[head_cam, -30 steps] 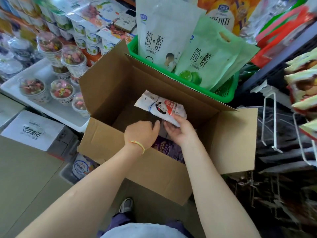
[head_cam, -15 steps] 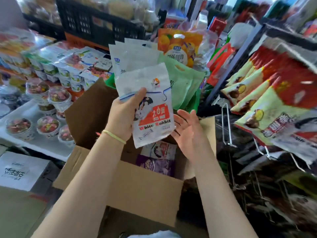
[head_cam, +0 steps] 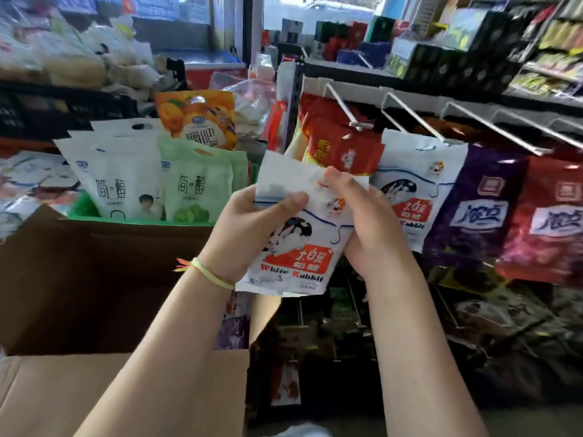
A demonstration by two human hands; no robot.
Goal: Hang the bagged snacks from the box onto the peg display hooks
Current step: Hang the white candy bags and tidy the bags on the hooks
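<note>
Both grips, left hand [head_cam: 252, 225] and right hand [head_cam: 369, 228], closed on one white bag [head_cam: 303, 247], unhung; identical bag [head_cam: 419, 184] hangs just right; box [head_cam: 104, 279] below-left holds more.

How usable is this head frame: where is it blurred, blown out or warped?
Head view: the held White Rabbit bag and both hands, left hand and right hand, are fairly sharp, its print readable; the shelves at upper right and lower rack are smeared by motion; the window behind is overexposed; the peg hooks splay from wide-angle distortion.
</note>
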